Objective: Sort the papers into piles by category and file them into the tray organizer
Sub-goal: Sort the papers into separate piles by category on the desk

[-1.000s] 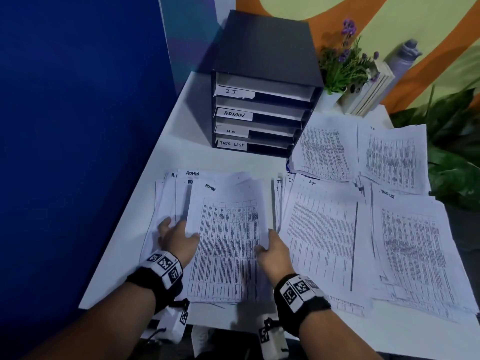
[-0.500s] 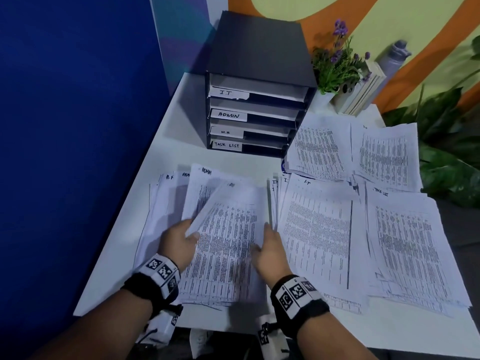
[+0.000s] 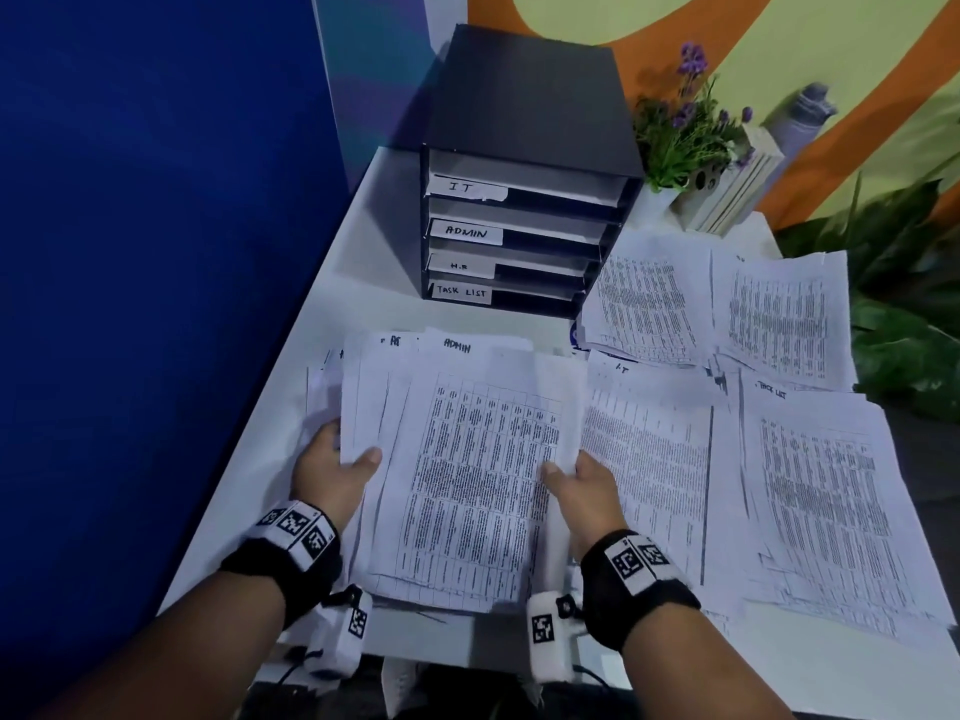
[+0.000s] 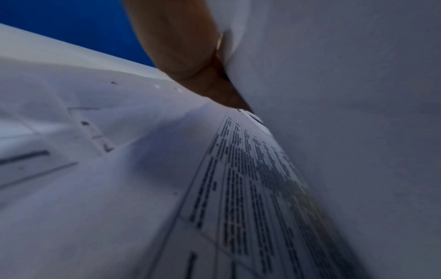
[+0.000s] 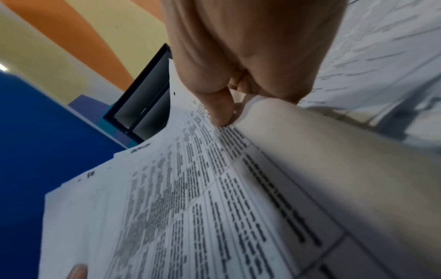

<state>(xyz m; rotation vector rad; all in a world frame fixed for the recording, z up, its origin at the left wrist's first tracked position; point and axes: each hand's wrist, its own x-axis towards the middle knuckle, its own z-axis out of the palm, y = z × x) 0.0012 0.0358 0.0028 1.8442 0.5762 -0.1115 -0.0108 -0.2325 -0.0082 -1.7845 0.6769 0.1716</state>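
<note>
Thumbs lay on top of the ADMIN stack, one per side: left hand gripped the stack's left edge, thumb over the top sheet and the other fingers tucked under, hidden; right hand pinched the right edge, thumb pressed on the printed table, the remaining fingers curled beneath the sheets. Stack was raised off the desk at the near left part, sheets fanned unevenly, "ADMIN" handwritten on a sheet at the far edge. More loose sheets lay under it on the desk; left wrist view showed them blurred, with the left hand against the lifted paper. Just right sat the IT pile, then the TASK LIST pile at the near right corner, two more paper piles behind them. Tray organizer, black, stood at the far edge, slots labelled IT, ADMIN, H.R, TASK LIST top to bottom. Potted plant, books and a grey bottle stood at the far right corner. Blue wall ran along the left edge.
</note>
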